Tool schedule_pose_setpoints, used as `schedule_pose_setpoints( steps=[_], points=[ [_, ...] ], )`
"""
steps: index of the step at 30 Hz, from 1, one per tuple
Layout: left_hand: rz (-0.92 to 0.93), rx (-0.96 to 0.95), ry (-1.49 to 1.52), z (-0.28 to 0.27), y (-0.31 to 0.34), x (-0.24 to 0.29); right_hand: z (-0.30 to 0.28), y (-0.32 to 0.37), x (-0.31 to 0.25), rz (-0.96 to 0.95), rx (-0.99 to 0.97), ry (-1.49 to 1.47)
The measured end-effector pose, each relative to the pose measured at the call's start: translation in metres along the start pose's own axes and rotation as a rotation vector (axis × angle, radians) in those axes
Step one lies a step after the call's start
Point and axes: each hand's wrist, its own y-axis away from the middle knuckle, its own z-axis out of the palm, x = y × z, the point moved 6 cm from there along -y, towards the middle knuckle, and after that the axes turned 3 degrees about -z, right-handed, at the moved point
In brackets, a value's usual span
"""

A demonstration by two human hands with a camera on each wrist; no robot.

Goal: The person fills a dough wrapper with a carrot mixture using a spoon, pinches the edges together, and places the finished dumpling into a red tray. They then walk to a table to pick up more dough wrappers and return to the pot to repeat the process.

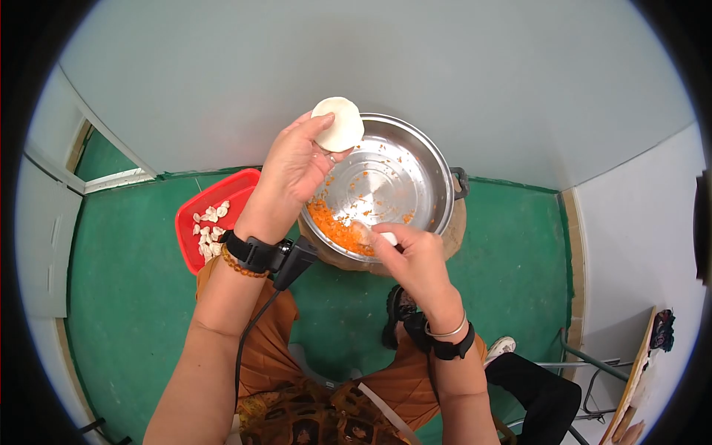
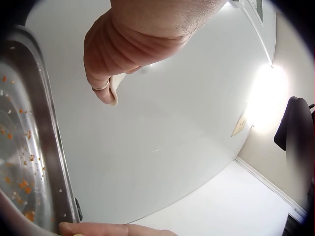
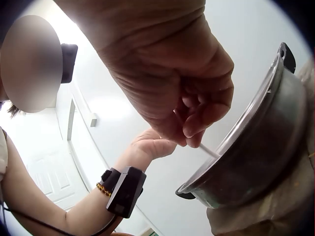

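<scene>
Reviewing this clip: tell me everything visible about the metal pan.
The pan is round, wide and shiny, apparently steel, with dark handles on opposite sides and concentric rings on its inner base. It sits open side up on a brownish support. Chopped orange filling is heaped at the near left, with scattered bits elsewhere. The right hand holds a white-handled utensil into the filling; whether it touches metal is hidden.

From my remote feed, head view, lower center, I see rust-orange trousers (image 1: 259,356) and a dark brown patterned garment (image 1: 319,415). Left of center: black wrist strap (image 1: 248,252), boxy black camera (image 1: 295,261), black cable (image 1: 248,330), amber beaded bracelet (image 1: 241,265). Right of center: silver bangle (image 1: 451,331), black band (image 1: 454,347).
</scene>
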Motion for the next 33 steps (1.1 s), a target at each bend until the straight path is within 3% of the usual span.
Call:
schedule_pose_setpoints(
  steps=[4, 5, 11, 14, 20, 29, 33],
  points=[
    [0.001, 0.003, -0.005, -0.002, 0.000, 0.001, -0.022, -0.005, 0.003, -0.025, 0.117, 0.012],
    [0.004, 0.002, -0.001, -0.001, 0.001, 0.001, -0.027, -0.003, 0.005, 0.047, 0.104, 0.035],
    [0.018, -0.014, 0.015, -0.002, -0.001, 0.003, -0.019, -0.004, 0.001, -0.099, 0.012, 0.190],
    [0.035, -0.019, 0.029, -0.003, -0.002, 0.006, -0.007, -0.004, -0.003, -0.039, -0.056, 0.177],
    [0.038, -0.008, 0.033, -0.002, -0.001, 0.009, 0.013, -0.008, -0.002, 0.033, -0.001, -0.014],
    [0.040, -0.009, 0.047, -0.006, -0.002, 0.011, 0.024, -0.018, 0.036, 0.345, 0.094, -0.399],
    [0.028, -0.033, 0.047, -0.004, -0.002, 0.010, 0.025, -0.020, 0.040, 0.362, 0.107, -0.443]
  ],
)
